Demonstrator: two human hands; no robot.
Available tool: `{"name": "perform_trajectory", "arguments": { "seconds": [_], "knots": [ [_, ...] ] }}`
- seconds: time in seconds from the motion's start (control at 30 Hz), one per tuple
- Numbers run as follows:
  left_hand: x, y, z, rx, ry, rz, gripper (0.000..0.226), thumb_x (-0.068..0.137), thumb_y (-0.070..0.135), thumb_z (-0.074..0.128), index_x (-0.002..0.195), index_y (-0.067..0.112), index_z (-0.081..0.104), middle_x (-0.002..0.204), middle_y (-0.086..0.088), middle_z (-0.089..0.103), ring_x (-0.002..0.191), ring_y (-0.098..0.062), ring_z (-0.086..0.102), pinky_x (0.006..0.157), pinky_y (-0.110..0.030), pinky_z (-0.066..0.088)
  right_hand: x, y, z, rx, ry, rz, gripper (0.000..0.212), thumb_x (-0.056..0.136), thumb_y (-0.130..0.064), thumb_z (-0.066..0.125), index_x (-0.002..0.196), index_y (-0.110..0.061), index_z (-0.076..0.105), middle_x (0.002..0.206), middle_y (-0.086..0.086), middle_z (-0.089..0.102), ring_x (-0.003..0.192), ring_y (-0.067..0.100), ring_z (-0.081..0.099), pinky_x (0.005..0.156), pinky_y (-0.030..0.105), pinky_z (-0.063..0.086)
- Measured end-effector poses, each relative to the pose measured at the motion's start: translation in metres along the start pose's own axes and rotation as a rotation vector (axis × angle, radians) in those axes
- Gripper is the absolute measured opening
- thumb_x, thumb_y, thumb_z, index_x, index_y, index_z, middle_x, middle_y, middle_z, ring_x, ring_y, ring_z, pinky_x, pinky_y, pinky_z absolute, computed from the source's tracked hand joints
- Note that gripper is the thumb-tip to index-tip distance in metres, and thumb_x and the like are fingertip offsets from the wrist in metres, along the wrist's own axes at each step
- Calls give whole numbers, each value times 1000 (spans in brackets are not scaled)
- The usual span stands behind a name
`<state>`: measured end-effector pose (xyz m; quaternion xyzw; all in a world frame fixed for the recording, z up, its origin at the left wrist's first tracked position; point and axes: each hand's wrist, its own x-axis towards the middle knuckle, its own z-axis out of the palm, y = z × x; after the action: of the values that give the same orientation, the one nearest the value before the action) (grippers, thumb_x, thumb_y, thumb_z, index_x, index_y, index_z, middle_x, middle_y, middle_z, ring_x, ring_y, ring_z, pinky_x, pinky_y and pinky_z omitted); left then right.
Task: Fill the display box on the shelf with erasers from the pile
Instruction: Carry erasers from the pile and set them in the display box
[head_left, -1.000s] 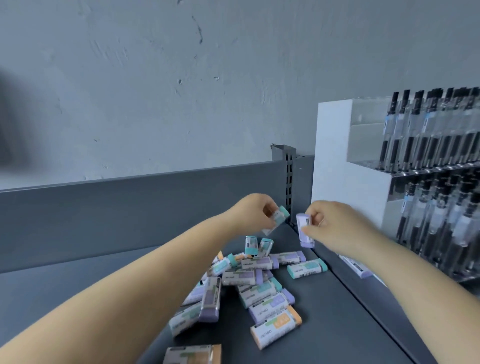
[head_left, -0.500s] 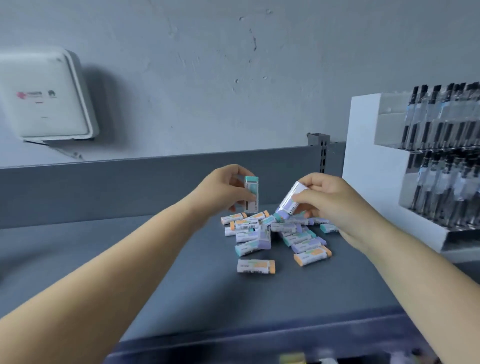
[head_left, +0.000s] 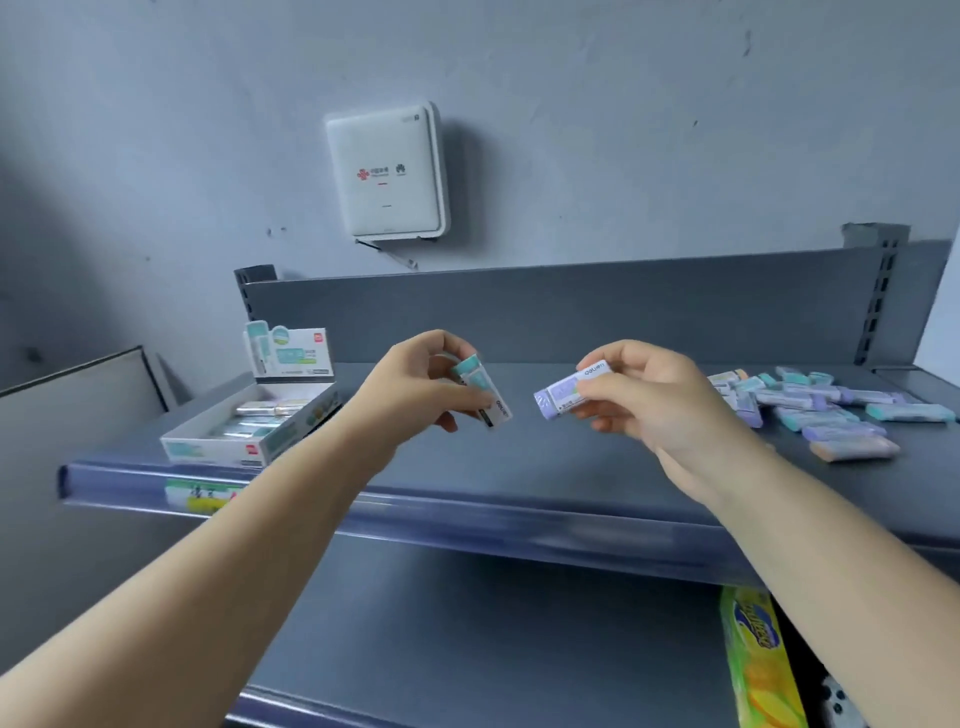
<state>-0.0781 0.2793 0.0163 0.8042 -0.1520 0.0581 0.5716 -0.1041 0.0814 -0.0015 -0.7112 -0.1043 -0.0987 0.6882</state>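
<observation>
Erasers sit pinched in both grips, teal-capped eraser (head_left: 480, 387) in the left hand (head_left: 415, 382), purple-capped eraser (head_left: 569, 389) in the right hand (head_left: 649, 400); display box (head_left: 208, 448) lies left of both grips, nearer the left, long axis running front to back.

Looked like a stationery shop, or its stock aisle. Grey metal gondola shelf (head_left: 519, 467) w/ slotted upright (head_left: 878, 291) at the back right corner and a price-strip rail along the front edge, w/ a printed shelf label (head_left: 200, 496) near the front left corner. Retail display box (head_left: 249, 426) w/ raised header card sat at the shelf's left end; loose pile of wrapped erasers (head_left: 826, 410) at the right end. Packaged goods (head_left: 758, 660) on the shelf below. Bare plastered wall behind, w/ a white router-type unit (head_left: 387, 171).
</observation>
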Motion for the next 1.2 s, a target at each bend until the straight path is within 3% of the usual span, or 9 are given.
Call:
{"name": "perform_trajectory", "arguments": {
  "seconds": [0.3,0.53,0.9,1.03,1.2],
  "knots": [
    [-28,-30,-94,-59,178,-32,21,78,2,69,72,15,53,70,-5,72,59,-13,67,53,-22,46,11,-2,84,25,-123,0,18,81,3,60,73,-12,54,73,4,63,63,16,62,64,24,50],
    [-23,-62,-178,-101,252,-64,18,78,-1,68,77,11,55,70,-6,72,57,-14,67,50,-20,49,40,3,167,-20,-165,-25,18,82,5,58,77,-12,57,77,6,63,64,15,61,64,21,50],
    [21,-115,-267,-54,113,-57,17,79,-4,64,73,11,61,68,1,72,67,-15,65,54,-20,50,95,14,268,-88,-73,-13,13,80,3,60,77,-10,61,75,6,67,60,12,62,61,19,51],
    [39,-131,-285,-78,38,-21,19,79,-5,63,71,12,62,63,6,70,64,-11,64,54,-20,49,111,21,289,-108,-8,5,14,79,3,61,75,-10,61,73,5,68,60,12,62,72,30,52],
    [59,-148,-295,-140,-37,6,17,80,-4,62,72,12,62,69,2,70,68,-14,65,55,-19,49,122,30,303,-160,10,38,16,80,2,62,71,-12,60,70,0,68,62,13,64,76,31,52]
  ]
}}
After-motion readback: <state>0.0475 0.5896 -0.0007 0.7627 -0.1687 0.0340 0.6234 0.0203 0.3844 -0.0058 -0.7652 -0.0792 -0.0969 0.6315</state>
